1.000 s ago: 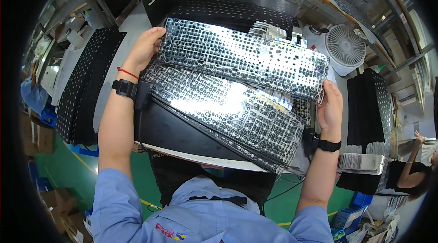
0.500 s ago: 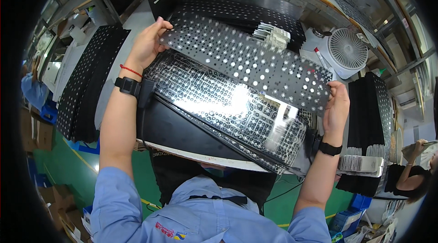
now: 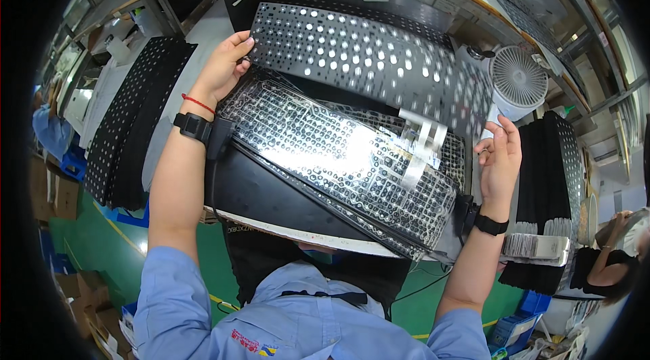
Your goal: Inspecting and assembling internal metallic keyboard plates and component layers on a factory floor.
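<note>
A long dark perforated sheet [image 3: 338, 49] with rows of shiny round dots is held up over the bench. My left hand [image 3: 227, 65] pinches its left edge between thumb and fingers. My right hand [image 3: 500, 153] is near the sheet's blurred right end, apart from it, with its fingers open and half bent. Below lies a clear keyboard membrane [image 3: 305, 130], covered with round printed contacts and bright with glare. A silvery flat ribbon tail [image 3: 423, 153] stands up from the right part of the membrane. Under it is a smooth black panel [image 3: 271, 187], set slantwise.
Black dotted sheets are stacked at the left [image 3: 139, 116], and another stack [image 3: 558, 164] stands at the right beside a bundle of grey-white strips [image 3: 538, 248]. A white fan [image 3: 518, 76] stands at the back right. Shelving overhangs the bench. Another person [image 3: 613, 252] is at the far right.
The dark sheet has swung up and away at its right side, and my right hand has let go of it. My left hand keeps its hold. The ribbon tail now shows more fully.
</note>
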Available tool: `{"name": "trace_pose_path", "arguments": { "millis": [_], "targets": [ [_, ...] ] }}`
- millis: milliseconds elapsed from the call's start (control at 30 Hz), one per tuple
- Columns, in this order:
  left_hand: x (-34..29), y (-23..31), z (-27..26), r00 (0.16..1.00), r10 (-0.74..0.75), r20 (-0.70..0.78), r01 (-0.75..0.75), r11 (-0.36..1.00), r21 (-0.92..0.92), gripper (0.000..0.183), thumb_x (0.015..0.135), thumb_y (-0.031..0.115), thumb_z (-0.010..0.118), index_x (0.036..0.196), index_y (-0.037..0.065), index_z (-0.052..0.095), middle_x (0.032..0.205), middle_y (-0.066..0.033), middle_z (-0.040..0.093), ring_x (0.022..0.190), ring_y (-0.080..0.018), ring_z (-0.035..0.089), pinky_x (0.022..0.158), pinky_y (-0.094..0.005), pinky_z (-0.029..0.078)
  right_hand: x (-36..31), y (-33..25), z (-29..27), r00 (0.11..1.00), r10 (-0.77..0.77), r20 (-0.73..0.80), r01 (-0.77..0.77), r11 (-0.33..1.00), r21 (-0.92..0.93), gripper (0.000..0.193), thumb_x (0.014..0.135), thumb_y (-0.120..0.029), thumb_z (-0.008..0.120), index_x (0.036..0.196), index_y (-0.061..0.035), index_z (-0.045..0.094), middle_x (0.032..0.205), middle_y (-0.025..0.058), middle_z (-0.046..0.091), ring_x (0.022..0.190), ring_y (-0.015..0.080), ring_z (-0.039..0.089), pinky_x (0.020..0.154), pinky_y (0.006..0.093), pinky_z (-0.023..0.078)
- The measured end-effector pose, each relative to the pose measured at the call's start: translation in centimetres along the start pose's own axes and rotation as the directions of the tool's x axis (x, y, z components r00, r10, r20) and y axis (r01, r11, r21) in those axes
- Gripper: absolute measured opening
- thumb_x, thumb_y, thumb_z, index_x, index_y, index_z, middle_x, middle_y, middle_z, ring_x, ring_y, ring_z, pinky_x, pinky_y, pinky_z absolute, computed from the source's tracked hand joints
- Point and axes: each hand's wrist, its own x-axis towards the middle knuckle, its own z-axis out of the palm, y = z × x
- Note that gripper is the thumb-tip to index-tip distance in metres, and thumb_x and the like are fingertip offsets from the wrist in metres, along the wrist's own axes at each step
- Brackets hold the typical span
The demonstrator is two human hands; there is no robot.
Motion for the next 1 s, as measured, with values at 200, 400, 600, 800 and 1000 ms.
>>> {"name": "trace_pose_path", "arguments": {
  "millis": [200,400,600,800,1000],
  "targets": [
    [-0.7,1.1,2.6,0.969,0.077,-0.233,-0.118,0.979,-0.167,0.035,0.101,0.015,0.048,0.132,-0.003,0.046,0.117,-0.0113,0.06,0.104,-0.0167,0.061,0.086,-0.0248,0.052,0.1,0.2,-1.6,0.951,0.201,0.237,-0.123,0.944,-0.307,0.023,0.088,-0.01,0.068,0.109,-0.0038,0.059,0.093,0.0023,0.059,0.066,0.0052,0.051,0.058,0.0173,0.04],
    [-0.7,0.9,1.2,0.986,0.049,-0.159,-0.061,0.996,-0.066,0.034,0.102,0.019,0.047,0.13,-0.001,0.049,0.117,-0.0111,0.061,0.101,-0.0156,0.06,0.086,-0.0271,0.051,-0.7,-0.1,-1.6,0.66,0.426,0.619,0.116,0.756,-0.644,0.053,0.059,-0.015,0.092,0.098,-0.006,0.057,0.086,-0.0043,0.049,0.071,0.0049,0.04,0.063,0.0186,0.036],
    [-0.5,0.5,0.9,0.99,0.024,-0.138,-0.029,0.999,-0.029,0.033,0.102,0.022,0.048,0.127,0.001,0.051,0.115,-0.0089,0.062,0.096,-0.0127,0.059,0.083,-0.0254,0.049,-0.5,0.9,-2.0,0.681,0.562,0.47,-0.189,0.755,-0.628,0.034,0.074,-0.01,0.082,0.099,-0.0036,0.06,0.083,-0.0049,0.053,0.073,0.0032,0.046,0.064,0.0188,0.039],
    [-0.6,0.4,1.3,0.992,0.005,-0.129,0.0,0.999,0.042,0.034,0.102,0.025,0.048,0.126,0.001,0.053,0.114,-0.0078,0.063,0.095,-0.0123,0.06,0.084,-0.0252,0.05,-0.2,1.2,-1.5,0.907,0.256,0.334,-0.123,0.92,-0.372,0.015,0.091,-0.003,0.063,0.106,-0.0015,0.06,0.088,-0.002,0.061,0.077,0.0034,0.053,0.069,0.0194,0.043],
    [-0.8,0.7,2.2,0.998,-0.055,-0.008,0.055,0.996,0.072,0.036,0.102,0.026,0.047,0.126,0.0,0.053,0.109,-0.0072,0.064,0.091,-0.0107,0.061,0.082,-0.0244,0.05,0.6,1.6,-1.9,0.969,0.141,0.203,-0.11,0.982,-0.155,0.012,0.096,-0.004,0.056,0.108,-0.0014,0.057,0.09,0.0006,0.063,0.078,0.0053,0.057,0.071,0.0205,0.045]
  ]
}}
